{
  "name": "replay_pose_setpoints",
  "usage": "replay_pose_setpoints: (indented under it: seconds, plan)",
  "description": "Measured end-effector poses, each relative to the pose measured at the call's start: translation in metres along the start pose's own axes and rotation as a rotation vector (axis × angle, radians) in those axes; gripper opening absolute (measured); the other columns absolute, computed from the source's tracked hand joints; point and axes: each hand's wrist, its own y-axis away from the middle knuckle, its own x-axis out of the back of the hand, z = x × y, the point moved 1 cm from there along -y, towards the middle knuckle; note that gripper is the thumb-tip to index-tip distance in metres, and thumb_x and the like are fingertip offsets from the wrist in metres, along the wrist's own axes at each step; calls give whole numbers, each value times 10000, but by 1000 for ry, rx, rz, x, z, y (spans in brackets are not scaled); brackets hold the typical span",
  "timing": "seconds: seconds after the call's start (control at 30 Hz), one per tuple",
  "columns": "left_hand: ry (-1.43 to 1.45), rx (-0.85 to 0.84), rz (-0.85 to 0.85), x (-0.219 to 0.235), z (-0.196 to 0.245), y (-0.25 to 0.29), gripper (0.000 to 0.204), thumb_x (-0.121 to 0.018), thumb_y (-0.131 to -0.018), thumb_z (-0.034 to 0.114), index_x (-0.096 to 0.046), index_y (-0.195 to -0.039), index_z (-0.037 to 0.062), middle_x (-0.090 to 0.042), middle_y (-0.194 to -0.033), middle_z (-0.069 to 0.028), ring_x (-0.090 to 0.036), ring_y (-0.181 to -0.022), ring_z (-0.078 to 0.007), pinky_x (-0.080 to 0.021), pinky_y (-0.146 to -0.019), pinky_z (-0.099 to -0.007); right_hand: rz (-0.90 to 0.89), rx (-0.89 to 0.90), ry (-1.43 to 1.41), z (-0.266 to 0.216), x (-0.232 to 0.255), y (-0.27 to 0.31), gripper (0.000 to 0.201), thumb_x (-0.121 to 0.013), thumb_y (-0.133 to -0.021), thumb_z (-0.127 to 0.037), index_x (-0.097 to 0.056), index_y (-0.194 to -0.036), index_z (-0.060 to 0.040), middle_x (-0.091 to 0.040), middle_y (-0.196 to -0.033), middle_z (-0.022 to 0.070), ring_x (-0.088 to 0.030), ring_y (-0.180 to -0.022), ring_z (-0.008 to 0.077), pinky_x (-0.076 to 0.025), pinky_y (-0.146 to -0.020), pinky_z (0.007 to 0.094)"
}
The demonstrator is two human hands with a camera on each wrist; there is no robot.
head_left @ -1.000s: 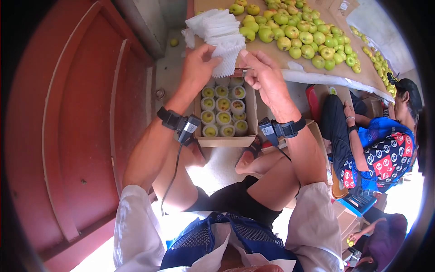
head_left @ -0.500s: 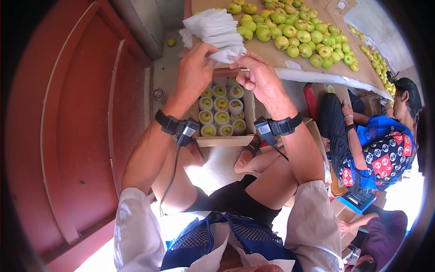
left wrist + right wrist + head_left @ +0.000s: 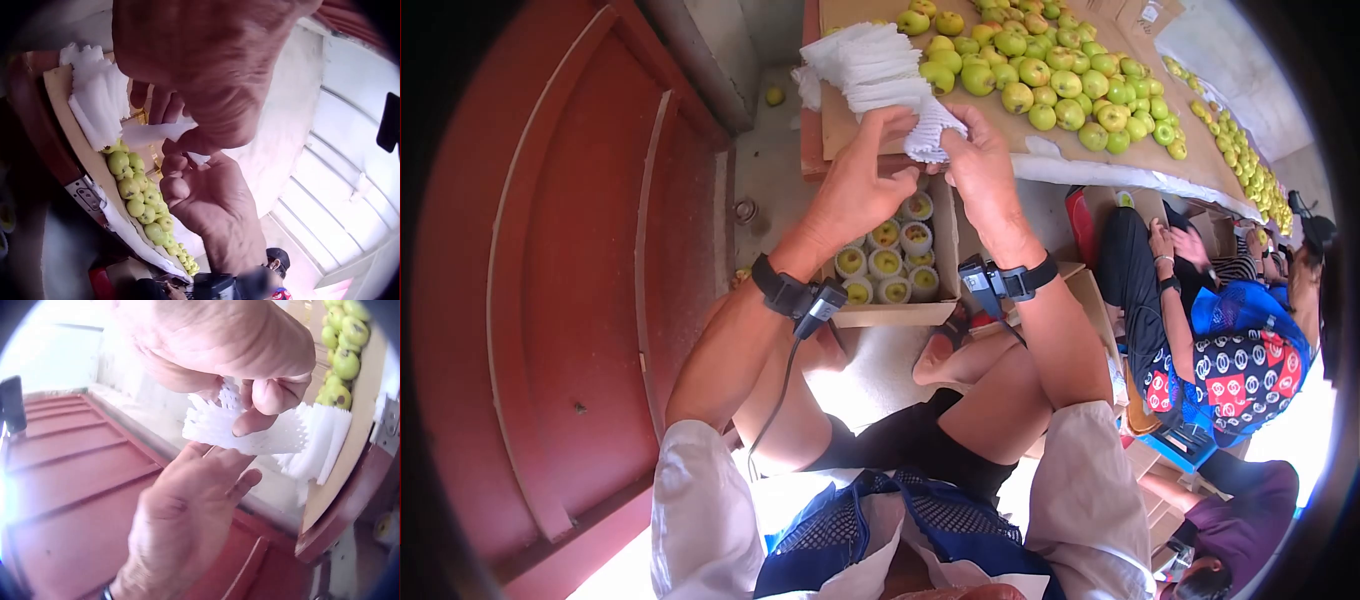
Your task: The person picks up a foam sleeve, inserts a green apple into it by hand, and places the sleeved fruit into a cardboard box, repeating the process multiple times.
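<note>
A white foam net sleeve point(image 3: 932, 132) hangs between the two hands over the table's near edge. My right hand point(image 3: 988, 178) pinches it between thumb and fingers; in the right wrist view the sleeve point(image 3: 250, 434) is flattened, with a bunched end. My left hand point(image 3: 862, 185) is at its other side, fingers rather straight and touching its underside, thumb apart, as the left hand point(image 3: 181, 512) shows in the right wrist view. Behind them lies a stack of white foam sleeves point(image 3: 870, 62) on the table.
Many green apples point(image 3: 1060, 75) cover the cardboard-topped table point(image 3: 1000, 135). Below the hands stands a carton point(image 3: 900, 314) of apples in white sleeves. A red door point(image 3: 570, 300) is at the left; people point(image 3: 1230, 360) sit at the right.
The sleeve has come away from the stack's near end and turned toward the right hand. My left hand has moved down and right, its thumb now away from the sleeve.
</note>
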Motion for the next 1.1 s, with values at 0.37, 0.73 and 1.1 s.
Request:
replay_pose_setpoints:
  seconds: [0.37,0.73,1.1]
  plan:
    - [379,144,17,-3,0,-12,494,-589,-975,106,-427,-1426,-15,-516,-1424,-170,-528,-1300,-226,-493,-1035,-368,113,396,376,8,-8,-4,335,-646,-836,-14,-610,-1167,18,-701,-1011,195,-682,-880,305,-549,-795,402]
    - [538,271,288,2,-14,-15,265,-531,-1030,120,-594,-1252,-9,-677,-1145,-87,-669,-1002,-169,-578,-865,-343,81,395,319,9,-18,2,266,-635,-901,-53,-640,-1163,-8,-691,-990,138,-676,-870,253,-533,-768,343]
    - [887,354,150,15,-8,-5,374,-552,-1029,247,-545,-1336,34,-655,-1238,-81,-632,-1101,-193,-497,-964,-412,-194,-179,-281,-6,-9,8,284,-667,-969,-287,-685,-1081,-27,-701,-934,25,-584,-739,94,-371,-588,222]
